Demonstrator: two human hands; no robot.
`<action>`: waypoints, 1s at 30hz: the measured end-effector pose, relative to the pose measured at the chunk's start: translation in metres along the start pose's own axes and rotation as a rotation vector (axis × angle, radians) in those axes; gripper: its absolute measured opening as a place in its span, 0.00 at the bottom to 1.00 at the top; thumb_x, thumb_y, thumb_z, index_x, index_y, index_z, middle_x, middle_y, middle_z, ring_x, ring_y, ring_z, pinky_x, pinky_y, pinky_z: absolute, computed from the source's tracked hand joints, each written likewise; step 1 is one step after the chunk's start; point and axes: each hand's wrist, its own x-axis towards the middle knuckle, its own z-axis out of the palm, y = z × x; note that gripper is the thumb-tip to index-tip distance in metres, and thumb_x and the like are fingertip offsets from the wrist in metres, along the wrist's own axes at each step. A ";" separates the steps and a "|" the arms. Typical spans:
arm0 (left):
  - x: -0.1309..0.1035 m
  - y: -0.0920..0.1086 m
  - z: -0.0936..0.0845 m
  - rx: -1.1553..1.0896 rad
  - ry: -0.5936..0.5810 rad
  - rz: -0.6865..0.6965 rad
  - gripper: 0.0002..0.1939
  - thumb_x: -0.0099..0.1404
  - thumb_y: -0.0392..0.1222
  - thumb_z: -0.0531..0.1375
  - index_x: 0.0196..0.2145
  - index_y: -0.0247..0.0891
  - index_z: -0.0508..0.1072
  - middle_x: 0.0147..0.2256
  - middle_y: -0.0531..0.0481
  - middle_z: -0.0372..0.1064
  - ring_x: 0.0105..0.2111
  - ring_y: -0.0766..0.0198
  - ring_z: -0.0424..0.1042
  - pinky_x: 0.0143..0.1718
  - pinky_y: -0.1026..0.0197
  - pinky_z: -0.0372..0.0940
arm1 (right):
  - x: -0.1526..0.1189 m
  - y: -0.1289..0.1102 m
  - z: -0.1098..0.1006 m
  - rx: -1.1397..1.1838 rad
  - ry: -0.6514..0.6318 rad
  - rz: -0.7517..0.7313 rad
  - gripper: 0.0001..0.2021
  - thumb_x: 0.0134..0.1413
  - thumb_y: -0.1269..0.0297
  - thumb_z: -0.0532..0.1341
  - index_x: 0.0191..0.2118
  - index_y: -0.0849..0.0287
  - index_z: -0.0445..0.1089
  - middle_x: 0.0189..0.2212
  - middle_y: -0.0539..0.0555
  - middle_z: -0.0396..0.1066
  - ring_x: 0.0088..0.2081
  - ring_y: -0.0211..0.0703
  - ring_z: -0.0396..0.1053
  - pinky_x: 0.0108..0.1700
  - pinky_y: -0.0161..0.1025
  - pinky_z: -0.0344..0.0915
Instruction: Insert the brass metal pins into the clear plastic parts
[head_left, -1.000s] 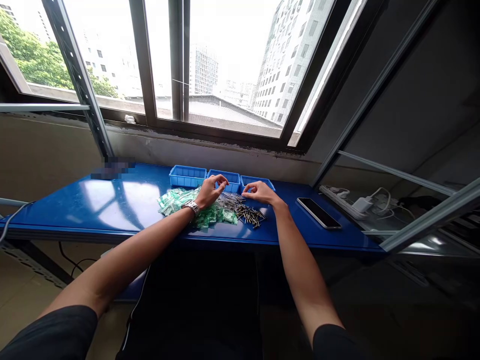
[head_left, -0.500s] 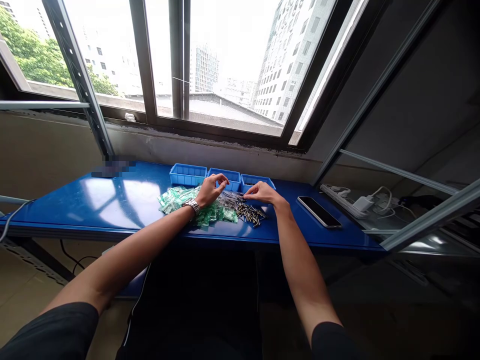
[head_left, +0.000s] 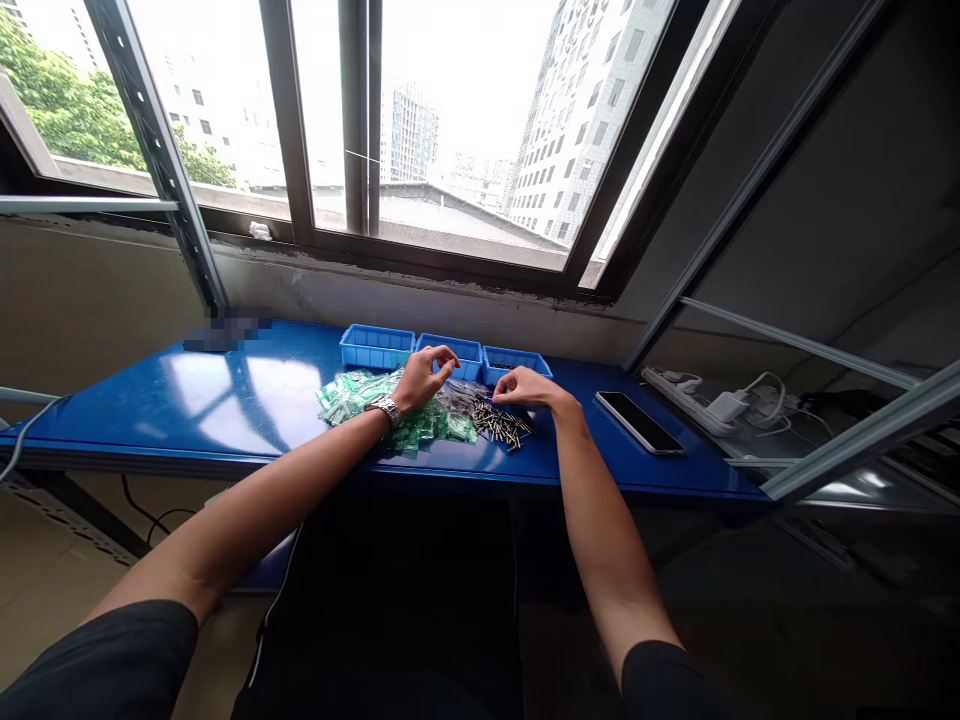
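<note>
My left hand (head_left: 424, 380), with a metal-banded watch at the wrist, hovers over a heap of small green-printed clear packets (head_left: 360, 396). Its thumb and forefinger are pinched together; whatever is between them is too small to make out. Above a pile of short brass-and-black metal pins or screws (head_left: 504, 428), my right hand (head_left: 525, 387) points leftward with fingertips closed. Anything in that pinch is also too small to name. Between the two hands lie dark pieces in clear plastic (head_left: 466, 396), partly covered by the left hand.
Three blue bins (head_left: 377, 346) stand in a row behind the heaps; the right bin (head_left: 517, 364) holds small dark items. A phone (head_left: 639, 422) lies to the right on the blue table (head_left: 247, 430). Metal shelf posts (head_left: 161, 150) rise at both sides, and a power strip (head_left: 686, 402) sits far right.
My right hand has dipped slightly, its fingertips shifting a little toward the near side and right over the metal pile. My left hand stays nearly still.
</note>
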 end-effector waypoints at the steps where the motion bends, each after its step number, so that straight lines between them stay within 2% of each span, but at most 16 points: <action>1: 0.000 0.000 0.000 0.003 0.002 0.000 0.09 0.69 0.38 0.58 0.34 0.38 0.77 0.31 0.49 0.77 0.33 0.60 0.71 0.31 0.60 0.60 | -0.001 0.000 -0.001 0.013 0.012 -0.010 0.13 0.46 0.55 0.69 0.31 0.61 0.81 0.24 0.53 0.74 0.26 0.39 0.65 0.28 0.36 0.57; 6: 0.000 0.001 0.000 0.016 0.005 0.006 0.09 0.70 0.38 0.58 0.34 0.38 0.77 0.31 0.49 0.77 0.34 0.59 0.71 0.31 0.60 0.61 | -0.002 -0.009 0.002 0.074 0.162 -0.127 0.15 0.51 0.53 0.65 0.34 0.61 0.79 0.22 0.49 0.68 0.23 0.36 0.60 0.27 0.35 0.55; 13: -0.001 0.002 0.000 0.056 -0.001 0.052 0.07 0.71 0.41 0.59 0.37 0.38 0.78 0.35 0.47 0.76 0.36 0.58 0.70 0.36 0.57 0.63 | 0.014 -0.027 0.029 0.104 0.331 -0.302 0.11 0.53 0.57 0.65 0.33 0.60 0.75 0.19 0.45 0.61 0.21 0.34 0.55 0.25 0.34 0.53; 17: -0.002 -0.001 0.001 0.081 -0.023 0.083 0.06 0.69 0.43 0.63 0.38 0.39 0.79 0.35 0.48 0.76 0.36 0.57 0.70 0.38 0.55 0.64 | 0.017 -0.032 0.036 0.093 0.397 -0.356 0.08 0.52 0.60 0.65 0.33 0.60 0.74 0.17 0.43 0.57 0.21 0.34 0.54 0.25 0.35 0.52; 23: -0.002 -0.005 0.003 0.094 -0.032 0.086 0.05 0.67 0.42 0.65 0.34 0.39 0.78 0.34 0.47 0.77 0.37 0.55 0.70 0.39 0.54 0.65 | 0.016 -0.034 0.037 0.093 0.441 -0.382 0.08 0.54 0.59 0.64 0.34 0.60 0.74 0.18 0.43 0.57 0.21 0.34 0.54 0.26 0.35 0.53; 30: -0.002 -0.004 0.003 0.086 -0.024 0.078 0.06 0.68 0.43 0.64 0.35 0.39 0.77 0.35 0.48 0.77 0.37 0.56 0.72 0.40 0.53 0.66 | 0.018 -0.033 0.040 0.107 0.458 -0.384 0.11 0.57 0.56 0.64 0.36 0.59 0.74 0.18 0.43 0.56 0.20 0.35 0.53 0.25 0.35 0.51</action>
